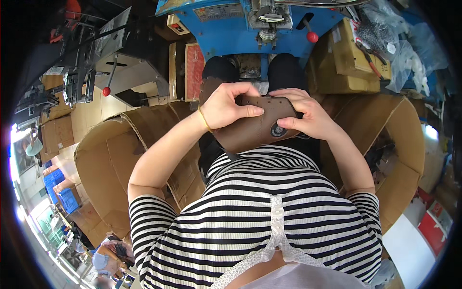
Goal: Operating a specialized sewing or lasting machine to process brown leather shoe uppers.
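Note:
A brown leather-like piece [248,131] is held between my hands above my lap. It is curved over, with a row of small holes along its upper edge and a stitched line down its middle. A round black badge [278,129] sits near its right end. My left hand [232,107] grips the left part, thumb pressed on the front face and fingers behind. My right hand [308,114] pinches the right end, its thumb beside the badge. The fingertips behind the piece are hidden.
A blue machine [226,36] with a red-knobbed lever [312,37] stands ahead of my knees. Opened cardboard [108,164] surrounds me on both sides. Pliers [368,55] and plastic bags lie on a carton at the right. Another lever [107,90] juts out at the left.

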`<action>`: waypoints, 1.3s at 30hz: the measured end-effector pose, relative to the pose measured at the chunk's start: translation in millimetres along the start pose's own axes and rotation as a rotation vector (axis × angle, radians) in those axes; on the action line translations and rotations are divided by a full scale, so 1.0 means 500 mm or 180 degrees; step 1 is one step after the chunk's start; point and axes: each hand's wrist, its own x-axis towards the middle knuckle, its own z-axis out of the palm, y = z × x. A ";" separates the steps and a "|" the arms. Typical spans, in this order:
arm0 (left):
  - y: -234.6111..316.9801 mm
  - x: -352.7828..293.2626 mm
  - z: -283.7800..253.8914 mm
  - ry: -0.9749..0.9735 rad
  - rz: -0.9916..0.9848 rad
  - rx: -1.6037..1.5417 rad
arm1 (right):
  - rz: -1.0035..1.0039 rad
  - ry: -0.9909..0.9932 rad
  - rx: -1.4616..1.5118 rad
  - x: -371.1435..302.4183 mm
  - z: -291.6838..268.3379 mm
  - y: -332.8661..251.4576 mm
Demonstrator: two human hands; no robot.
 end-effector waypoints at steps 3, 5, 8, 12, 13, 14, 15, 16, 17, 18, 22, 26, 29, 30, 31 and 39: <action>0.034 0.010 0.012 -0.0158 0.0033 0.0051 | -0.0219 -0.0256 0.0013 0.013 -0.016 0.004; 0.034 0.018 0.016 -0.0137 -0.0243 -0.0086 | -0.0219 -0.0145 0.0022 0.022 -0.023 0.005; 0.045 0.028 0.023 0.0028 -0.0231 0.0072 | -0.0356 0.0209 -0.0094 0.026 -0.022 0.000; 0.072 0.054 0.016 -0.0007 -0.0080 0.0741 | -0.0202 0.0485 -0.0012 0.026 -0.040 0.007; 0.089 0.056 0.000 -0.0131 0.0111 0.1398 | -0.0150 0.0414 0.0405 0.029 -0.056 0.012; 0.115 0.058 -0.025 -0.0118 0.0125 0.1410 | -0.0088 0.0339 0.0821 0.032 -0.073 0.019; 0.148 0.057 -0.055 -0.0248 0.0370 0.2154 | -0.0134 0.0435 0.0904 0.036 -0.093 0.030; 0.172 0.053 -0.079 -0.0399 0.0617 0.2884 | -0.0158 0.0545 0.0989 0.035 -0.112 0.040; 0.185 0.047 -0.106 -0.0542 0.0827 0.2961 | -0.0027 0.0595 0.1359 0.038 -0.125 0.047; 0.197 0.045 -0.124 -0.0686 0.1036 0.3037 | 0.0101 0.0643 0.1730 0.043 -0.134 0.052; 0.215 0.065 -0.116 -0.0215 0.1184 0.4183 | -0.0207 0.0986 0.1908 0.082 -0.130 0.090; 0.245 0.095 -0.122 0.0797 0.2226 0.4591 | -0.0039 0.1282 0.2903 0.104 -0.131 0.110; 0.241 0.141 -0.137 0.1104 0.2533 0.4621 | -0.0206 0.1390 0.3005 0.117 -0.151 0.132; 0.239 0.154 -0.136 0.1298 0.2702 0.4644 | -0.0225 0.1480 0.3114 0.119 -0.154 0.134; 0.239 0.163 -0.132 0.1372 0.2651 0.4606 | -0.0156 0.1617 0.3136 0.122 -0.156 0.136; 0.202 0.229 -0.137 0.1634 0.2449 0.4217 | 0.0210 0.1692 0.3375 0.122 -0.148 0.184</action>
